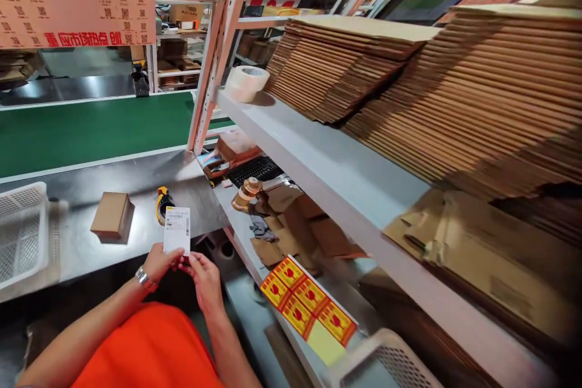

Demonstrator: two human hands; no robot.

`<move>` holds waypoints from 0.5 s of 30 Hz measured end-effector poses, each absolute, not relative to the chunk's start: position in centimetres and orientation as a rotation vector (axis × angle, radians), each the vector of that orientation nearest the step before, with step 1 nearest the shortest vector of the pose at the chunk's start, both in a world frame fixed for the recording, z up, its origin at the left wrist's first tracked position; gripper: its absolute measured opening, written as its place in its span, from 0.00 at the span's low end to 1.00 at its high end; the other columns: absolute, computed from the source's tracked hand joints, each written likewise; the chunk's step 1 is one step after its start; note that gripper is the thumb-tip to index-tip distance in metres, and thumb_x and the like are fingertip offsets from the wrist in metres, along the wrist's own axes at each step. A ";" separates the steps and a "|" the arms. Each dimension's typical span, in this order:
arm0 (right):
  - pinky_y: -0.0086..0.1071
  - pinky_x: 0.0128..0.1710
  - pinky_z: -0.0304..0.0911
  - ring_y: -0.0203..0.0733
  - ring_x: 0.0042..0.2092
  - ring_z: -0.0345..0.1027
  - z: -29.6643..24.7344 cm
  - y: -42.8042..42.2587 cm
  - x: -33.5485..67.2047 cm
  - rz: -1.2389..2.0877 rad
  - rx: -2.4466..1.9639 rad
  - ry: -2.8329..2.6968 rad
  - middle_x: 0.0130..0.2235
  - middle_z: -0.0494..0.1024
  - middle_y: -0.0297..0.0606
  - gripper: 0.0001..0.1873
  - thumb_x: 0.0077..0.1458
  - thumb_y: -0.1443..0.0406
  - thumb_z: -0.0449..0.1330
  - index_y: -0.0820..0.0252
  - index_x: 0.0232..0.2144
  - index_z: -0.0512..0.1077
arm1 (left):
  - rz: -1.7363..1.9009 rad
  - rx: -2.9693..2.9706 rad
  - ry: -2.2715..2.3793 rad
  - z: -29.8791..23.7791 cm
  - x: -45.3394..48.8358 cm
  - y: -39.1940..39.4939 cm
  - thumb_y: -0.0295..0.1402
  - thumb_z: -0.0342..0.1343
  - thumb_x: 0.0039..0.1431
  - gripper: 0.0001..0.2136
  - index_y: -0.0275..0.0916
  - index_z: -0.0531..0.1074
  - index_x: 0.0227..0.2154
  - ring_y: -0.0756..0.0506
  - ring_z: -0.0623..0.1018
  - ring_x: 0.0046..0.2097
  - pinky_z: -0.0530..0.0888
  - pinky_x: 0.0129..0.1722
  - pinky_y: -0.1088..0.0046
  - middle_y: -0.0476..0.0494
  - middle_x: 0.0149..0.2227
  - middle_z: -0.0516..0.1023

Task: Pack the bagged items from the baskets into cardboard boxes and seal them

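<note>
Between my two hands is a white printed shipping label (pixel 177 229) with a barcode, held up by its lower edge. My left hand (pixel 160 264), with a metal watch at the wrist, pinches the label's lower left part. At the lower right corner, the fingers of my right hand (pixel 204 276) are closed on it too. Just behind the label, a yellow and black tape dispenser (pixel 162 203) lies on the metal table (pixel 140 185), partly covered by it. A small closed cardboard box (pixel 110 214) sits on the table to the left.
A white plastic basket (pixel 22 233) stands at the table's left. Beyond runs a green conveyor belt (pixel 95 127). On the right, a shelf (pixel 318 157) bears flattened cardboard stacks (pixel 491 97) and tape rolls (pixel 246 82). Below are fragile stickers (pixel 309 297), a jar (pixel 247 194) and a keyboard (pixel 257 170).
</note>
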State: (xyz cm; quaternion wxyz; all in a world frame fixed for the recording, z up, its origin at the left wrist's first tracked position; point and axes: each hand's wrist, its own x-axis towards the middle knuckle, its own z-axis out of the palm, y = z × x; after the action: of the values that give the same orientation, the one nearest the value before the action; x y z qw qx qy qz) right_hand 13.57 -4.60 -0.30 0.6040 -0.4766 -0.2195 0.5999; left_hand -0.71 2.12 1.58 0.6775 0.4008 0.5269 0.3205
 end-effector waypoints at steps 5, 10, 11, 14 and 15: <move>0.46 0.46 0.81 0.47 0.36 0.82 -0.6 -5.8 14.7 1.348 -1.143 -0.523 0.37 0.90 0.44 0.26 0.54 0.43 0.78 0.59 0.38 0.89 | 0.694 0.886 1.171 1.0 0.6 1.1 0.54 0.81 0.40 0.27 0.37 0.77 0.27 0.49 0.74 0.24 0.73 0.27 0.70 0.47 0.22 0.79; 0.39 0.42 0.79 0.43 0.36 0.78 -0.6 -7.0 15.8 1.239 -1.210 -0.640 0.40 0.88 0.41 0.23 0.57 0.44 0.76 0.57 0.34 0.88 | 0.587 0.990 1.106 0.1 1.7 0.4 0.59 0.77 0.45 0.28 0.38 0.77 0.27 0.46 0.77 0.26 0.73 0.28 0.69 0.47 0.23 0.78; 0.37 0.41 0.78 0.44 0.37 0.79 -0.8 -7.2 16.1 1.199 -1.239 -0.664 0.42 0.88 0.42 0.23 0.56 0.44 0.76 0.57 0.32 0.88 | 0.566 1.032 1.116 -0.1 1.9 0.2 0.58 0.77 0.47 0.27 0.37 0.77 0.29 0.44 0.79 0.28 0.75 0.30 0.67 0.46 0.25 0.79; 0.36 0.43 0.76 0.47 0.44 0.79 -1.7 -7.7 16.6 1.099 -1.325 -0.670 0.46 0.88 0.44 0.22 0.55 0.44 0.75 0.56 0.28 0.87 | 0.680 1.231 1.281 -0.4 2.0 -0.4 0.51 0.79 0.45 0.29 0.36 0.81 0.44 0.34 0.86 0.45 0.83 0.45 0.57 0.34 0.43 0.86; 0.36 0.43 0.76 0.47 0.45 0.79 -2.0 -7.9 16.7 1.080 -1.342 -0.659 0.47 0.87 0.44 0.22 0.55 0.44 0.75 0.56 0.28 0.86 | 0.752 1.328 1.320 -0.3 1.9 -0.6 0.49 0.79 0.45 0.31 0.37 0.81 0.48 0.31 0.86 0.53 0.84 0.52 0.52 0.30 0.51 0.85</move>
State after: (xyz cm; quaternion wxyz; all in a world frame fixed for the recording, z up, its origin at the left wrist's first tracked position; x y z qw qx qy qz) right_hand 16.68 -7.94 -1.98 0.6041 -0.5799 -0.2848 0.4666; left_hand 1.89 -0.56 -0.31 0.5329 0.5569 0.5534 0.3156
